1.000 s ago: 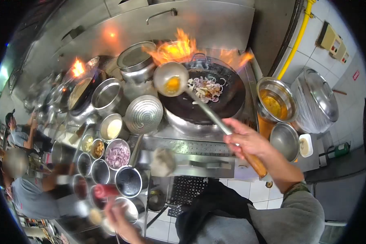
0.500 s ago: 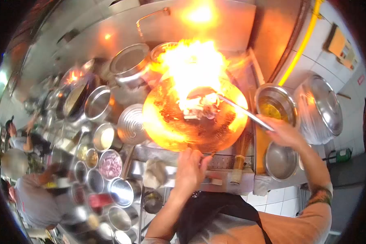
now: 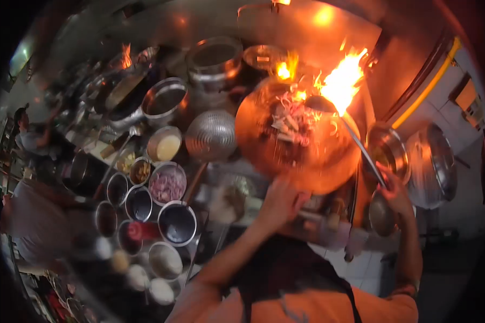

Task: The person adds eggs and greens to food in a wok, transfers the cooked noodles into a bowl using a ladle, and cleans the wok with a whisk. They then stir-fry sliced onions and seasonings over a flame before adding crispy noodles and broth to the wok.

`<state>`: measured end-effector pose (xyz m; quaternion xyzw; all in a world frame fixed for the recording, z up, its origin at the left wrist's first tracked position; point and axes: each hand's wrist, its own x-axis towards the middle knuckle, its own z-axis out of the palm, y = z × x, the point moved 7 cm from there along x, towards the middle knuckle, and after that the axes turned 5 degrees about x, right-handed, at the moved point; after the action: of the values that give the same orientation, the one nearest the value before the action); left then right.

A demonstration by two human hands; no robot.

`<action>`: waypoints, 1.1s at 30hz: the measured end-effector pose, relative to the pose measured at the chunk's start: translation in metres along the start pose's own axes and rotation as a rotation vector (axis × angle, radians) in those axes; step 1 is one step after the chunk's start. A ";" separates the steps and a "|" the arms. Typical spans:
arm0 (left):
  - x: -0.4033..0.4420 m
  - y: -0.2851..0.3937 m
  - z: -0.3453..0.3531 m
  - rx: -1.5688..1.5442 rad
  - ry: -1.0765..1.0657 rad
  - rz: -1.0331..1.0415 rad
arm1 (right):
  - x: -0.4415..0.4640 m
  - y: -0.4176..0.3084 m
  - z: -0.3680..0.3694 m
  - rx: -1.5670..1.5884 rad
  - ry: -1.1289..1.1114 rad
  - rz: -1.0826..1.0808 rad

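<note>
A wide wok glows orange, with sliced meat and pale strips of food in it. Flames rise from its far right side. My left hand is closed at the near rim of the wok; the part it grips is mostly hidden by the fingers. In my right hand is the long metal handle of a ladle. The ladle's dark bowl is above the food, next to the fire.
A perforated strainer lies left of the wok. Metal pots with ingredients, including pinkish slices, crowd the left. A basin of yellowish liquid and a large steel bowl stand right. Two other people are at far left.
The flames have shrunk and shifted to the wok's far right, and the picture is darker. The ladle has lifted off the food. The view has shifted, so the scene sits further right.
</note>
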<state>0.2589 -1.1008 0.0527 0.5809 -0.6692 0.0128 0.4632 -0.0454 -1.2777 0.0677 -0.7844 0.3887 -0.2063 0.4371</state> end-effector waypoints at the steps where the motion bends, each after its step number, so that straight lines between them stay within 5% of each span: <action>1: 0.007 -0.016 0.009 -0.023 -0.052 -0.067 | 0.002 0.009 0.014 0.121 0.035 0.068; 3: 0.025 -0.044 0.025 0.040 -0.137 -0.119 | 0.032 0.019 0.030 0.063 0.199 -0.032; 6: 0.037 -0.061 0.038 -0.032 -0.165 -0.133 | 0.064 -0.006 0.069 0.057 0.259 0.321; 9: 0.036 -0.081 0.012 -0.124 -0.085 -0.112 | 0.078 0.002 0.099 0.236 0.132 0.346; 10: 0.020 -0.135 0.012 -0.128 -0.123 -0.386 | 0.070 -0.012 0.105 0.218 0.056 0.438; 11: 0.017 -0.167 -0.011 0.029 0.138 -0.261 | 0.064 -0.010 0.101 0.165 0.081 0.301; 13: -0.012 -0.272 -0.034 0.476 0.116 -0.303 | 0.038 0.001 0.110 0.046 0.123 0.027; 14: -0.021 -0.307 -0.048 0.586 -0.083 -0.527 | 0.017 -0.006 0.108 0.009 0.208 0.171; 16: -0.050 -0.379 -0.055 0.782 -0.330 -0.653 | -0.016 -0.012 0.102 -0.033 0.414 0.052; 19: -0.080 -0.448 -0.033 0.862 -0.537 -0.514 | -0.086 -0.052 0.090 0.417 0.545 0.427; 22: -0.080 -0.469 -0.024 0.988 -0.806 -0.547 | -0.167 -0.072 0.070 0.492 0.702 0.481; 24: -0.106 -0.525 -0.016 1.433 -0.100 0.204 | -0.224 -0.085 0.063 0.456 0.810 0.501; 25: -0.091 -0.536 -0.011 1.300 -0.435 0.000 | -0.247 -0.094 0.062 0.420 0.847 0.596; 27: -0.075 -0.528 -0.008 1.161 -0.652 -0.157 | -0.281 -0.103 0.067 0.346 0.885 0.756; 33: -0.028 -0.478 -0.043 0.875 -0.582 -0.251 | -0.305 -0.064 0.083 0.299 0.840 0.956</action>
<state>0.6597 -1.2107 -0.1892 0.7746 -0.6275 0.0734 -0.0289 -0.1499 -0.9736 0.0824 -0.3084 0.7995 -0.3299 0.3961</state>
